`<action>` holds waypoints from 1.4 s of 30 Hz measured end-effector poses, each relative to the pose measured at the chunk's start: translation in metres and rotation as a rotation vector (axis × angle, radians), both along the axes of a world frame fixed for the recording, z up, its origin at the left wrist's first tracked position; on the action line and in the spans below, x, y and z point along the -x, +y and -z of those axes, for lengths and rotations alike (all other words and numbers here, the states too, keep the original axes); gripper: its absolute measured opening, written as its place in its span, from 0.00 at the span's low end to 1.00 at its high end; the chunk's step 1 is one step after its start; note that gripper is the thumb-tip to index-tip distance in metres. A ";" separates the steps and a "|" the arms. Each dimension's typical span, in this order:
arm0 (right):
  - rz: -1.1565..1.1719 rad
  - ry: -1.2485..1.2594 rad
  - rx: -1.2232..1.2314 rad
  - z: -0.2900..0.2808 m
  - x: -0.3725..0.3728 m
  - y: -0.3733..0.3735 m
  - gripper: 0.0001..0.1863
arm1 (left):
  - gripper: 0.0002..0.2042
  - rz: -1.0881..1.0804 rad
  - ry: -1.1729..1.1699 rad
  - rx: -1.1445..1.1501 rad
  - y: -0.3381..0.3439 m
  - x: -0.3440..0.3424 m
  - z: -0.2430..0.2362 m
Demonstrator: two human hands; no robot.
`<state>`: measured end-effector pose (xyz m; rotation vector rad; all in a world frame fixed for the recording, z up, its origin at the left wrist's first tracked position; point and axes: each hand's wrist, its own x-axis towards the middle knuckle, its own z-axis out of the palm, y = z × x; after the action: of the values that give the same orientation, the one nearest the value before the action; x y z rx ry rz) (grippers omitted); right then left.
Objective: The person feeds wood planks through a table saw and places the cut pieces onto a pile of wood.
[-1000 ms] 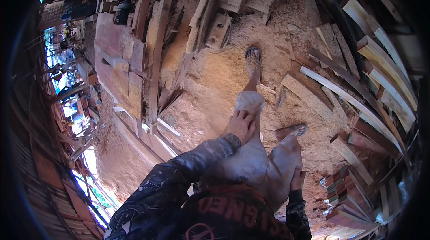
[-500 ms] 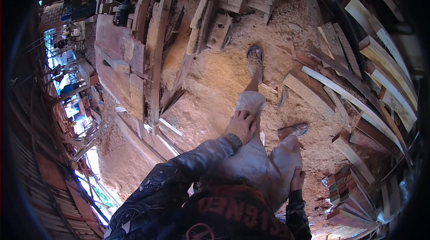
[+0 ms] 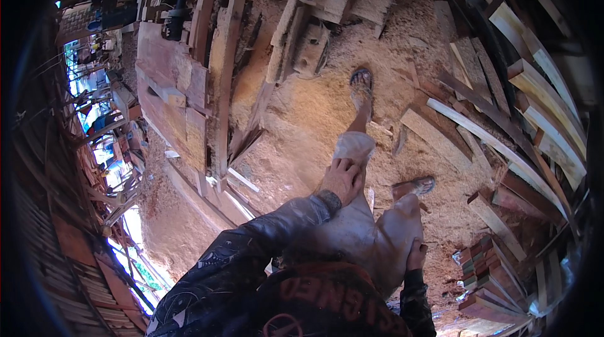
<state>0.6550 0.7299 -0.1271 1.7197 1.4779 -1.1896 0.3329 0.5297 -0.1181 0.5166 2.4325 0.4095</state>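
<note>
Pale trousers (image 3: 371, 233) were seen nr the mid of the scene, worn by a person apparently seated, w/ the left leg stretched farther out than the right. The step in hand was judged to be a rest/pause: both hands were set on the cloth & no tool or timber was seen in either. For any next move, either hand would first need to be lifted off the leg, prob. w/ little effort.

The cloth was smudged brownish, creased & dusty-looking; the left leg was ended abt the knee, w/ bare shin shown beyond.

The left hand (image 3: 343, 181) was laid over the left thigh, just short of the knee, fingers slightly bent & a bit apart, not visibly clamped on anything. The right hand (image 3: 416, 254) was placed against the outer side of the right thigh; its fingers were partly hidden, so whether cloth was gripped couldn't be told. The hands were well apart. Dark patterned sleeves (image 3: 251, 236) were worn on both arms.

Farther out, the left foot (image 3: 361, 85) & right foot (image 3: 415, 187), both in sandals, were planted on ground (image 3: 296, 110) strewn w/ what looked like sawdust. To the left, a reddish board (image 3: 167, 79) was flanked by a long plank (image 3: 223, 79); at far left a dark cylindrical tool (image 3: 178, 16) was propped. A block w/ holes (image 3: 311, 51) was left far-centre. To the right, boards (image 3: 547, 126) were piled at angles, w/ small stacked blocks (image 3: 481, 261) at near right.
</note>
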 end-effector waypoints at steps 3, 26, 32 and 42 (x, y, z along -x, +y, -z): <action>0.017 0.013 0.019 0.001 0.001 -0.001 0.34 | 0.12 -0.011 0.010 -0.015 0.000 0.004 0.000; 0.245 0.012 0.106 0.017 -0.026 -0.021 0.31 | 0.12 0.043 -0.020 -0.001 0.002 0.013 -0.002; 0.283 0.083 0.121 0.037 -0.045 -0.054 0.27 | 0.14 0.142 -0.020 -0.075 0.015 0.050 0.002; 0.998 -0.060 0.431 0.039 -0.056 0.005 0.16 | 0.12 0.388 -0.080 0.048 0.068 0.084 -0.010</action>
<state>0.7108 0.7350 -0.1658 2.1658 0.1932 -1.7265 0.2491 0.5979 -0.1081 0.9102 2.1921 0.2020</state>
